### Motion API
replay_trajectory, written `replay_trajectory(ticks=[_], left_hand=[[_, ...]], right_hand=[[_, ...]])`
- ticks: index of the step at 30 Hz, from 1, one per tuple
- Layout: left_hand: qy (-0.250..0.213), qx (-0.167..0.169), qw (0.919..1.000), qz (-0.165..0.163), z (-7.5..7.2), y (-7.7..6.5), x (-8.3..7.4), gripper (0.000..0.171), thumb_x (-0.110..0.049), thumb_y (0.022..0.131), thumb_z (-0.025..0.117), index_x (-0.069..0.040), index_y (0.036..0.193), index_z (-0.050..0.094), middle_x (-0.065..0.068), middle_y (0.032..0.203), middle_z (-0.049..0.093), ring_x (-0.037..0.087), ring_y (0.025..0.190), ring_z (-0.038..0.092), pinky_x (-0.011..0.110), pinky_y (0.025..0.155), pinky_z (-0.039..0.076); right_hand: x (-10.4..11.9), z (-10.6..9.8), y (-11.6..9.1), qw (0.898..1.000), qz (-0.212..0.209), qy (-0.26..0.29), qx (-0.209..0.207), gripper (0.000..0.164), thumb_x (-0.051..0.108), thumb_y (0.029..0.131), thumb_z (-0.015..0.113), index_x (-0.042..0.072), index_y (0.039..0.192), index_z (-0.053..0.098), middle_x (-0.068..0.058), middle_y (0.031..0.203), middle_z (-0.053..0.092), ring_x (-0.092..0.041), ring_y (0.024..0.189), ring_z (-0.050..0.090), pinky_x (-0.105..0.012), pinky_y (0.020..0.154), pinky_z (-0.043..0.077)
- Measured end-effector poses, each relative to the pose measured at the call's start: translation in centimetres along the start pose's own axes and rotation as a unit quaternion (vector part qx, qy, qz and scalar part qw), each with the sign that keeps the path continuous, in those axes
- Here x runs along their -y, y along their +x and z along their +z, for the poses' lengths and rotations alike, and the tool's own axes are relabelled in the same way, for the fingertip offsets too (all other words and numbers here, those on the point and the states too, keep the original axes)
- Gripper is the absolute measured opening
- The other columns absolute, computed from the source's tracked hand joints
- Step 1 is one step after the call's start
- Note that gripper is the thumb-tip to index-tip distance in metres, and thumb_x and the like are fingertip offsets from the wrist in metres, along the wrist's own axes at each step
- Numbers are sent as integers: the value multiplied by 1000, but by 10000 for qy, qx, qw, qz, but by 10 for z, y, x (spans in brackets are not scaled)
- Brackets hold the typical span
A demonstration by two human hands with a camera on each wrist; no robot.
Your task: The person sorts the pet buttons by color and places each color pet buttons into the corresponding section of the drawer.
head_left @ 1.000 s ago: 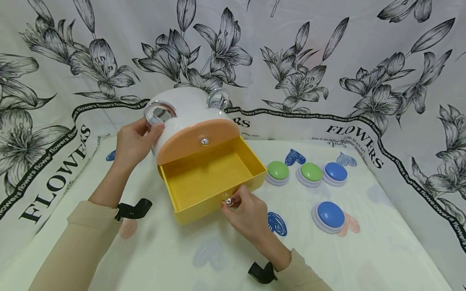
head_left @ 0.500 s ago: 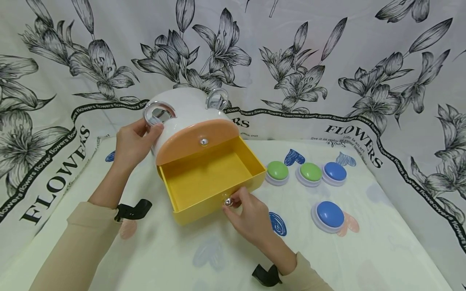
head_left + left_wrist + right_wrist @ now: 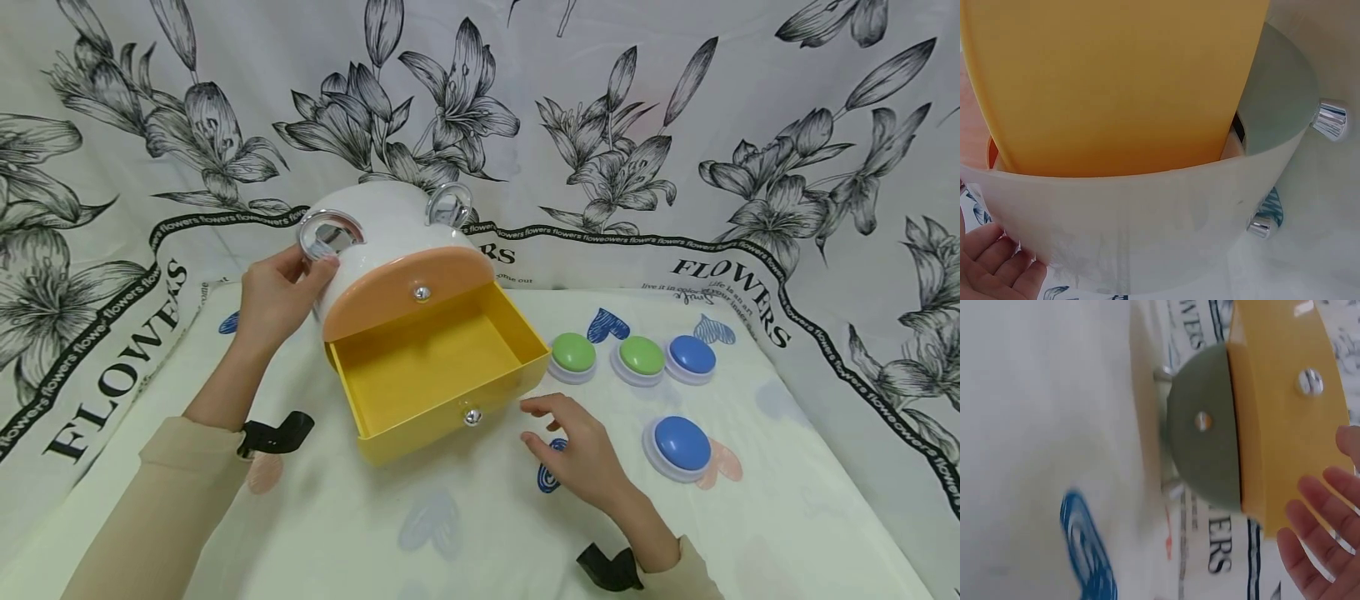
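A rounded white drawer box [image 3: 382, 208] with chrome-rimmed ears stands at centre left. Its orange drawer front [image 3: 397, 287] is in place, and the yellow drawer [image 3: 427, 358] below is pulled far out with nothing in it. My left hand [image 3: 276, 296] grips the box by its left ear [image 3: 330, 233], thumb in front; the left wrist view shows fingers [image 3: 1007, 259] against the white shell. My right hand [image 3: 581, 446] hovers right of the drawer's silver knob [image 3: 472, 417], apart from it, fingers loosely bent around nothing. A green half-round front [image 3: 1207, 440] shows beneath the yellow drawer.
Two green-topped round push lights [image 3: 573, 353] [image 3: 641, 357] and a blue-topped one [image 3: 692, 357] stand in a row right of the box. Another blue one [image 3: 682, 444] sits nearer. A flower-printed cloth [image 3: 600, 183] hangs behind the table.
My right hand has let go of the yellow drawer's knob and moved off to the right. The drawer stays pulled out, and my left hand keeps its place.
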State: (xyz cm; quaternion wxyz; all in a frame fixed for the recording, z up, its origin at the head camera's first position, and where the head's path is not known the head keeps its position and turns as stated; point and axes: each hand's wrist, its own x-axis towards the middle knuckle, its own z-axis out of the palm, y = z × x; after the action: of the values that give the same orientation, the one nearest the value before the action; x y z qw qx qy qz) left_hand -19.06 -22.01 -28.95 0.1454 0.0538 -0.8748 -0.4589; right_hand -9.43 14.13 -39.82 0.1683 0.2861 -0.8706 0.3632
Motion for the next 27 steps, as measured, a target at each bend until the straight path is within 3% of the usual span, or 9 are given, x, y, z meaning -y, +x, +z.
replay_trajectory(ticks=[4,11,15,19,22,27], left_hand=[[-5,-4,10000,28,0,0,0,63,-53,86,54,-11,132,52,9,131,54,22,125,44,41,98,43],[-22,10,10000,-9,0,0,1,63,-53,85,54,-13,134,50,8,132,53,22,127,43,41,99,42],[-19,12,10000,-13,0,0,1,63,-54,85,53,-13,133,50,8,130,55,22,124,46,40,97,44],[-20,28,10000,4,0,0,1,63,-54,85,54,-13,134,50,8,132,53,23,126,44,41,97,44],[-60,35,10000,38,0,0,1,63,-53,85,54,-12,133,50,8,132,53,22,127,44,40,97,44],[-93,32,9999,48,0,0,1,62,-52,86,55,-13,133,51,8,132,53,22,126,44,39,96,44]], right_hand=[[-19,-19,-11,9994,242,-224,-122,47,9,75,76,16,118,58,5,115,61,-10,102,56,-25,79,53],[-50,-56,-28,9952,566,-622,-501,60,3,72,76,15,127,54,0,122,58,-14,113,51,-7,94,35],[-66,-75,-39,9906,894,-857,-581,65,5,72,76,15,131,50,-5,127,55,-14,119,46,-3,97,26],[-81,-89,-51,9846,1430,-945,-341,66,9,76,73,16,135,45,-10,132,50,-28,122,44,-33,102,37],[-92,-96,-61,9800,1805,-838,-51,66,14,80,71,16,139,40,-15,135,45,-39,122,41,-56,92,37],[-107,-102,-78,9725,2203,-647,395,70,24,82,70,15,142,34,-20,138,39,-44,123,37,-62,91,34]])
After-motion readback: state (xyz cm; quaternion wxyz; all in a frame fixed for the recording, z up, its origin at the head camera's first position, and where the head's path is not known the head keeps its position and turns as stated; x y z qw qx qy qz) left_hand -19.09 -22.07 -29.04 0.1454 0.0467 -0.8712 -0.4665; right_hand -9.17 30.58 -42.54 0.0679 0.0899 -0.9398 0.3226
